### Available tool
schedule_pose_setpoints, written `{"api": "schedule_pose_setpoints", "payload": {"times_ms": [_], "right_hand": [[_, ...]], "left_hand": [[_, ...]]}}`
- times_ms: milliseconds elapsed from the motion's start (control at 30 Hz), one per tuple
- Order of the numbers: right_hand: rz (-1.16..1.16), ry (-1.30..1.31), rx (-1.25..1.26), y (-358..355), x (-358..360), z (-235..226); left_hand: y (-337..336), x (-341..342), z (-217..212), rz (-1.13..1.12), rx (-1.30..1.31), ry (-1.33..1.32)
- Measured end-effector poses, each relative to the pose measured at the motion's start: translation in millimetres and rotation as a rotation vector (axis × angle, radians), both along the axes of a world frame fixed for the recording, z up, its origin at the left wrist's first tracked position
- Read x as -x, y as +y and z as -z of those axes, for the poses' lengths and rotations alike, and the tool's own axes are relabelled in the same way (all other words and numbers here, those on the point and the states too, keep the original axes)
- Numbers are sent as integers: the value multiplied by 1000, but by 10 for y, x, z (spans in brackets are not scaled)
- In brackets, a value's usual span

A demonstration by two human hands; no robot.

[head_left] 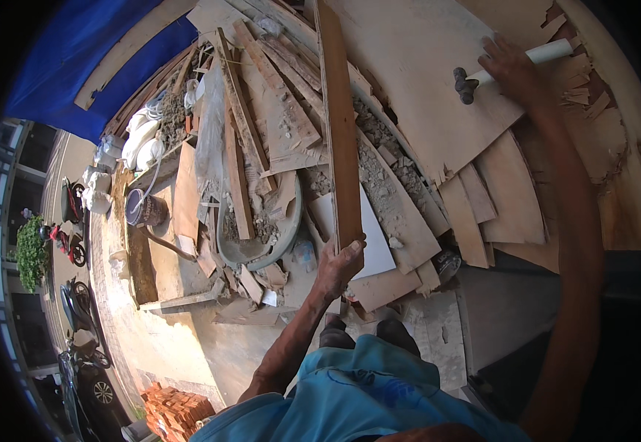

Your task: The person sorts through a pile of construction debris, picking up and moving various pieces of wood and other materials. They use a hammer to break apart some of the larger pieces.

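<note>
Plank (339, 125) is the thing in hand here: a long, narrow wooden board standing on edge and running up across the rubble pile, its near end held by the left hand (339, 267), fingers curled tight around that end with the thumb over the top. Looks stiff and fairly heavy to me, rough-sawn so not slippery, but splinters are likely; gripped at one end only, it'll want to lever down, so I'd guess a hold nearer the middle would balance better. Right of the plank, the right hand (512, 68) is wrapped shut around the white handle of a hammer (515, 62), whose dark head rests on a big plywood sheet (423, 88). Left of the plank sit a grey basin (280, 247) with rubble and a paint bucket (142, 208).
</note>
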State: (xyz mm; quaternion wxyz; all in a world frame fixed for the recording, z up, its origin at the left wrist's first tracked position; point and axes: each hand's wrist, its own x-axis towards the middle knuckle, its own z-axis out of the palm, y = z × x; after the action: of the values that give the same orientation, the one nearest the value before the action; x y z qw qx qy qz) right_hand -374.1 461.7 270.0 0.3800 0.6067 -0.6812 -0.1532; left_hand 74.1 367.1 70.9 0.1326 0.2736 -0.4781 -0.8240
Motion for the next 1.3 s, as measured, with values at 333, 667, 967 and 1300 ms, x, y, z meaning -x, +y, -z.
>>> {"api": "schedule_pose_setpoints", "payload": {"times_ms": [333, 667, 967, 1300], "right_hand": [[-26, -43, -10, 3, 40, -39], [-56, 74, 43, 0, 79, 0], [-84, -20, 32, -50, 39, -21], [-11, -37, 2, 29, 60, -27]], "left_hand": [[212, 2030, 413, -87, -75, -11], [-86, 3066, 410, -108, 61, 53], [-827, 3315, 1403, 50, 1167, 327], [-33, 1662, 1382, -137, 680, -164]]}}
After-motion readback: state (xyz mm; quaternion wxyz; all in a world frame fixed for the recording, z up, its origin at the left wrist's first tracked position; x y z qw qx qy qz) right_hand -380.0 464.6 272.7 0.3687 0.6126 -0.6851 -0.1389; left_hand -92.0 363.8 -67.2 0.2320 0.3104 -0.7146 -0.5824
